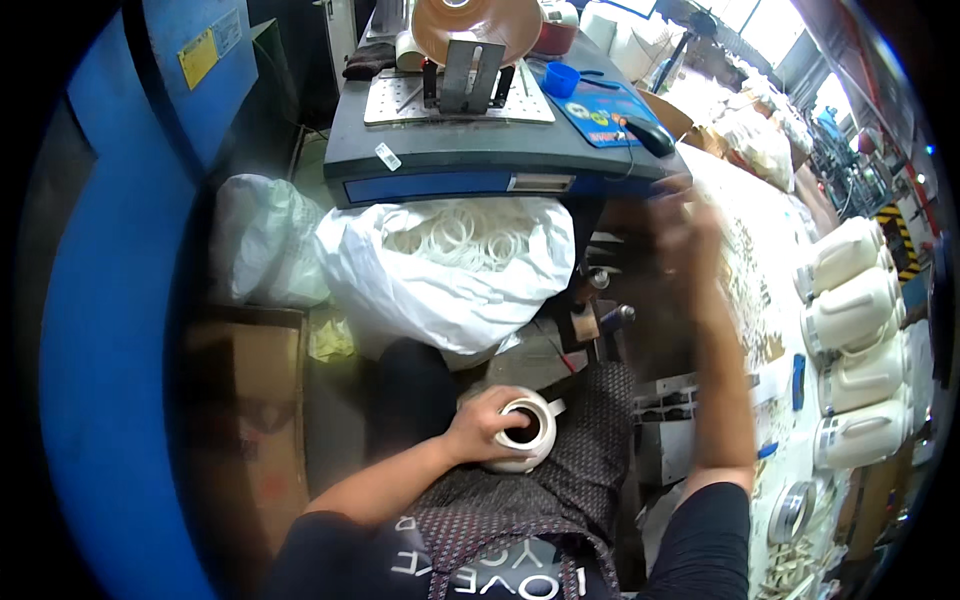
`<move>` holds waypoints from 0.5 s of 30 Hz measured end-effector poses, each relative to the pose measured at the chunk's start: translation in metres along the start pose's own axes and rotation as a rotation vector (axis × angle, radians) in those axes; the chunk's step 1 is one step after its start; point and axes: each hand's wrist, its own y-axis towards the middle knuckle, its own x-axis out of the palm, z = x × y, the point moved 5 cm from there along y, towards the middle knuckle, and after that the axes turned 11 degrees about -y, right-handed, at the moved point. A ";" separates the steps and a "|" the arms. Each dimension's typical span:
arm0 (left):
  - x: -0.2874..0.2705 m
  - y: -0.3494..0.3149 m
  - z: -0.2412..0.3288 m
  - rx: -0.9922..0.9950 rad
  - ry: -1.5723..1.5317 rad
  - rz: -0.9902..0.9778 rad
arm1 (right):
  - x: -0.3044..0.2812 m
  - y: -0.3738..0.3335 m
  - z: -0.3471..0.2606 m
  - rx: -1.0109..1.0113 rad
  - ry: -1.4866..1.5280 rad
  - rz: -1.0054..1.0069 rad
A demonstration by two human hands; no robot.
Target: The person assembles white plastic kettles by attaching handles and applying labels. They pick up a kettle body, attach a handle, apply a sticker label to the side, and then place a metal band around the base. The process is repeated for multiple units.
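"What's that in your lap?"

"A cream jug [547,430] with a handle. It sits over my legs, with its round mouth facing up. It looks dark inside, and I can't see anything in there."

"How are you holding it?"

"My left hand [484,428] is bent around the side and top of the jug. Some of my fingers go over the rim, into the mouth. So that hand is gripping it."

"And the other one?"

"My right hand [686,228] is out in front, by the right corner of the grey desk [455,148]. It's all blurry. I can't tell if it's spread or closed, or if it has anything in it."

"What's in front of your knees?"

"A big white sack [430,303], wide open, under the edge of the desk. It has lots of thin, see-through rings [462,236] in it, all in a heap. A tied-up-looking pale bag [262,245] is to the left of it. Below that is a brown cardboard box [272,390]. I can't tell what's in those two."

"Any more tubs or jugs?"

"A little blue cup [561,80] is on the desk, near a black mouse [650,137]. Over on my right, four more cream jugs [858,375] stand in a row on the white table [735,345]."
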 end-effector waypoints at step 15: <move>-0.004 -0.011 -0.032 -0.123 -0.114 -0.148 | 0.094 0.022 -0.138 0.362 0.870 0.166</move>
